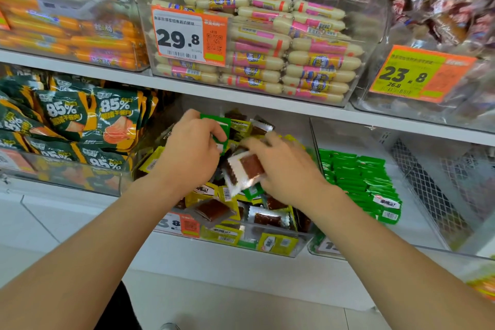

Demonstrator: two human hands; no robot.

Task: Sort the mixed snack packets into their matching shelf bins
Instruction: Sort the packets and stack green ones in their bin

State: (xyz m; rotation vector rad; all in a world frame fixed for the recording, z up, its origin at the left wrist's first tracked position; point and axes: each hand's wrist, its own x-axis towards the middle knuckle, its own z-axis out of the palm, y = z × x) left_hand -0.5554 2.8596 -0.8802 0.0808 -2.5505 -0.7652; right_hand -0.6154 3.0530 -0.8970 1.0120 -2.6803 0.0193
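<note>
seen from the wearer's head, two bare arms reach toward a shop shelf (267,103). the left hand (187,150) has its fingers curled round a small green packet (218,126), held over the middle bin (227,238). the right hand (284,169) pinches a clear packet (245,169) with a dark brown slab inside, just above the same bin. these packets look light, flat and slick-filmed, apt to slide over one another, so a pinch on the crimped sealed edge seems the surest hold; the slab probably bends a little. the middle bin, clear plastic, holds a jumble of yellow, green and clear packets. just right of it a second clear bin (417,222) holds only green packets (359,177) in tidy rows, likely where the held green one belongs. to the left, a bin of dark green pouches (107,120) marked 85%. on the shelf above: orange sausages (80,37), white sausages (294,61) with pink labels behind a 29.8 price tag (182,37), and dark wrapped snacks (442,13)
</note>
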